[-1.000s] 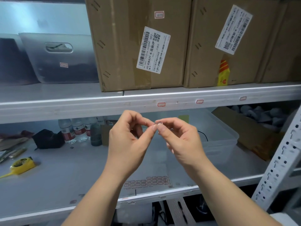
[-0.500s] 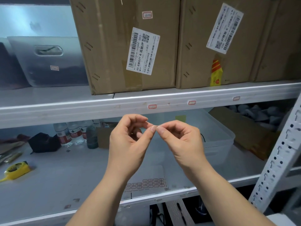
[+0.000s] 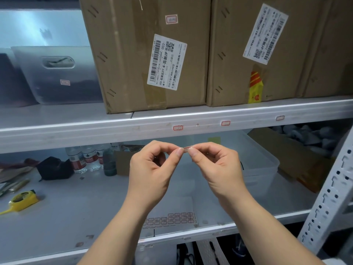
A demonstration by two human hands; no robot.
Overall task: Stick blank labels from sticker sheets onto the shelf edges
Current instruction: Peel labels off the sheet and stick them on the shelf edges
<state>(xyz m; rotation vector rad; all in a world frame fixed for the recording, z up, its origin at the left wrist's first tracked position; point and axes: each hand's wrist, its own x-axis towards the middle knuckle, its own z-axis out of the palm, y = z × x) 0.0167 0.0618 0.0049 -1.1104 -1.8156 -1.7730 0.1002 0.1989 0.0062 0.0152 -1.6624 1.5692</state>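
Observation:
A small red-bordered blank label [image 3: 186, 148] is held between both hands just below the upper shelf edge [image 3: 114, 131]. My left hand [image 3: 152, 169] pinches its left end and my right hand [image 3: 215, 165] pinches its right end, thumbs and forefingers meeting. Three labels stick to that shelf edge: one [image 3: 178, 128] right above the hands, another [image 3: 225, 123] further right, a third [image 3: 280, 118] near the far right. The sticker sheet [image 3: 172, 219] with several red-bordered labels lies on the lower shelf, partly hidden by my left forearm.
Two large cardboard boxes [image 3: 149, 54] [image 3: 257, 48] and a grey bin [image 3: 55, 73] stand on the upper shelf. The lower shelf holds water bottles [image 3: 82, 159], a black pouch [image 3: 54, 168], a yellow tape measure [image 3: 23, 199] and a clear tub [image 3: 256, 159]. A perforated upright [image 3: 330, 192] stands at right.
The view has drifted, so the shelf sits lower and further left in frame. Both hands stay together on the label, which now shows as a flat strip between the fingertips.

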